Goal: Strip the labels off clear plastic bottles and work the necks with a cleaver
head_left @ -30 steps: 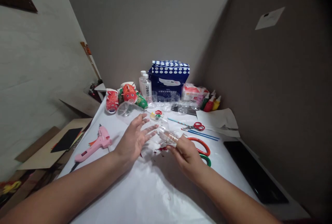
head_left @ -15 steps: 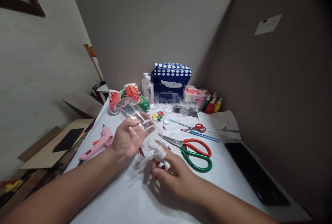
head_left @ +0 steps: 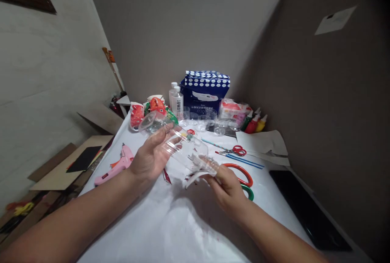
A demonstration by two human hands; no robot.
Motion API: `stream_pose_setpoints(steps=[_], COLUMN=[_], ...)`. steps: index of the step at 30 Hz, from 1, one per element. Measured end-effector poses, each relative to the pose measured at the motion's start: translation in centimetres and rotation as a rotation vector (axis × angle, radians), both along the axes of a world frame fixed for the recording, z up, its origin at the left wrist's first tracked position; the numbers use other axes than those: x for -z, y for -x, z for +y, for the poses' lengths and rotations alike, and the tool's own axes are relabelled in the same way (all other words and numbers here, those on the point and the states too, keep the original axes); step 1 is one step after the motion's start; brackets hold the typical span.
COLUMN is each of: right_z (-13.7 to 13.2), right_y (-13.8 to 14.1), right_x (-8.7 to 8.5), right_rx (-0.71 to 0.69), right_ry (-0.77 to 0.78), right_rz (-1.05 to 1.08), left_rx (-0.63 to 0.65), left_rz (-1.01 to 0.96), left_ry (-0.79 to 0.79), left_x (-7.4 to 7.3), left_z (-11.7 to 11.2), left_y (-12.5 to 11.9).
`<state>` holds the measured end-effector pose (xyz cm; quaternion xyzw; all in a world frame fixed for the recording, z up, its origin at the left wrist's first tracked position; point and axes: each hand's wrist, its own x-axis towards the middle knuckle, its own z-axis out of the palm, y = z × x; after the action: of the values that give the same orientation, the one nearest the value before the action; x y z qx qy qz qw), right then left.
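My left hand (head_left: 152, 155) is closed round a clear plastic bottle (head_left: 190, 147), which lies tilted above the white-covered table (head_left: 146, 226). Its wide end points up and to the left, the other end toward my right hand. At that lower end my right hand (head_left: 228, 188) pinches a thin, crumpled white piece (head_left: 199, 175) that curls against the bottle; whether it is tissue or film I cannot make out. Behind the right hand lie large scissors with orange and green handles (head_left: 240, 170), their blades hidden. Small dark red scraps (head_left: 167, 176) lie below the bottle.
A pink glue gun (head_left: 117, 167) lies left, a black phone-like slab (head_left: 304, 210) right. Small red scissors (head_left: 238, 150) and brushes (head_left: 243, 160) lie beyond my right hand. At the back stand red painted bottle figures (head_left: 137, 114), a blue bag (head_left: 207, 92) and paint bottles (head_left: 252, 124).
My right hand has moved right and up with the white piece, now at the bottle's lower end and covering the large scissors' blades. The left hand keeps its hold. The view has shifted slightly.
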<state>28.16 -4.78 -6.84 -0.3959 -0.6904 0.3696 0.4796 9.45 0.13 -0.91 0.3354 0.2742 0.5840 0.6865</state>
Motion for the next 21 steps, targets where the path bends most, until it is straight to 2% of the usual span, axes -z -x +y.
stream_pose_setpoints(steps=[2, 4, 5, 7, 9, 13, 18, 20, 21], right_z=[0.3, 0.3, 0.2, -0.2, -0.7, -1.5, -2.0, -1.9, -1.9], right_y=[-0.6, -0.6, -0.4, 0.1, 0.7, 1.1, 1.2, 1.5, 1.6], right_x=[0.4, 0.6, 0.7, 0.4, -0.3, -1.4, -1.0, -0.9, -0.9], right_rx=[0.119, 0.177, 0.171, 0.068, -0.060, -0.264, -0.669, -0.764, -0.767], right_ry=[-0.129, -0.196, -0.214, -0.173, -0.075, 0.230, 0.690, 0.791, 0.810], right_rz=[-0.277, -0.531, -0.634, -0.687, -0.574, -0.119, 0.529, 0.702, 0.743], left_rx=[-0.017, -0.035, -0.039, -0.048, -0.071, -0.078, -0.037, -0.015, -0.016], left_rz=[0.005, 0.025, 0.032, 0.031, 0.012, -0.030, -0.019, 0.002, 0.011], left_ry=[0.045, 0.028, 0.012, -0.009, 0.030, 0.172, 0.014, -0.031, -0.039], left_x=[-0.2, -0.6, -0.8, -1.0, -0.9, -0.3, -1.0, -1.3, -1.4], left_z=[0.2, 0.3, 0.3, 0.2, 0.3, 0.5, 0.0, -0.3, -0.5], left_y=[0.1, 0.3, 0.3, 0.5, 0.5, 0.2, 0.4, 0.5, 0.5])
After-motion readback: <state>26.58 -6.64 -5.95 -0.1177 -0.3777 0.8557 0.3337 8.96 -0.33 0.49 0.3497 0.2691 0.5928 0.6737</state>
